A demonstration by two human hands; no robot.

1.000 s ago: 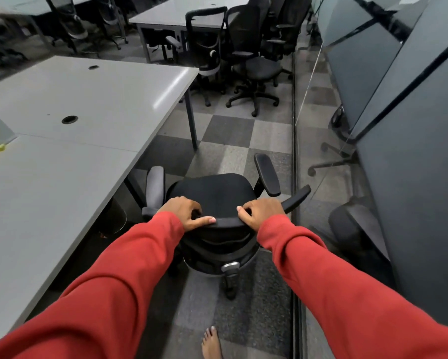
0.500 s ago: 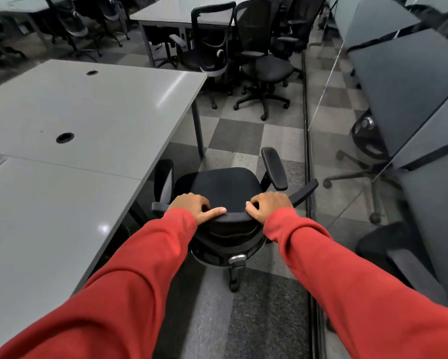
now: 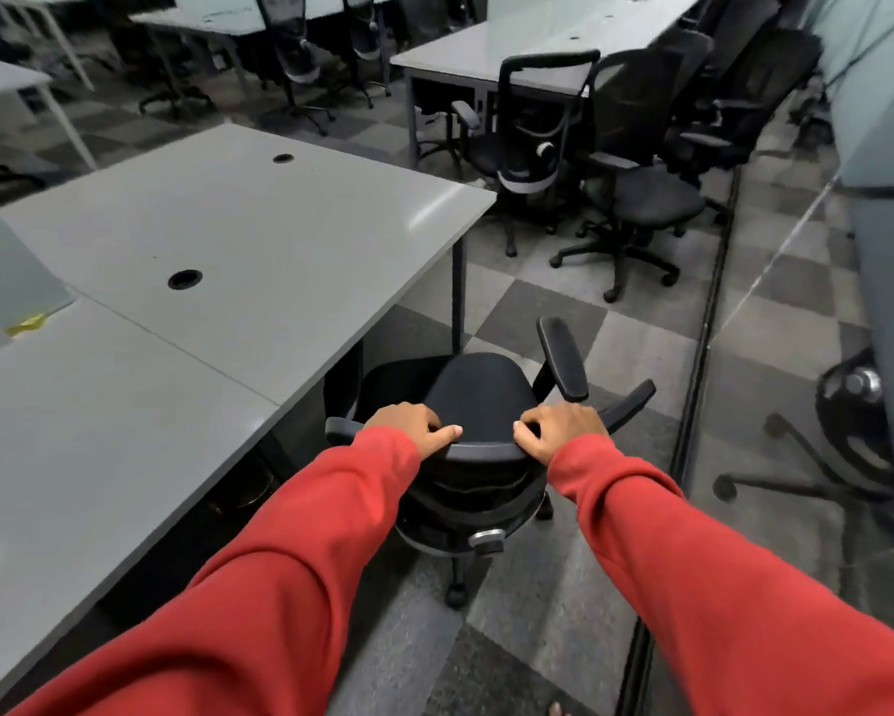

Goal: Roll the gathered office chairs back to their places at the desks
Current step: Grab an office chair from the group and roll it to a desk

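Observation:
A black office chair stands in front of me beside the right edge of a long grey desk. My left hand grips the top rail of its backrest on the left. My right hand grips the same rail on the right. The chair's left side reaches under the desk edge, and its right armrest sticks out into the aisle. Further ahead, several black chairs stand bunched together near another desk.
A glass partition with a floor track runs along the right, reflecting a chair base. A desk leg stands just ahead of the chair. More desks and chairs fill the far left. The floor is checkered carpet.
The chair has rolled forward and left, its left armrest now tucked under the desk edge. Both hands keep their grip on the backrest. The bunched chairs look nearer.

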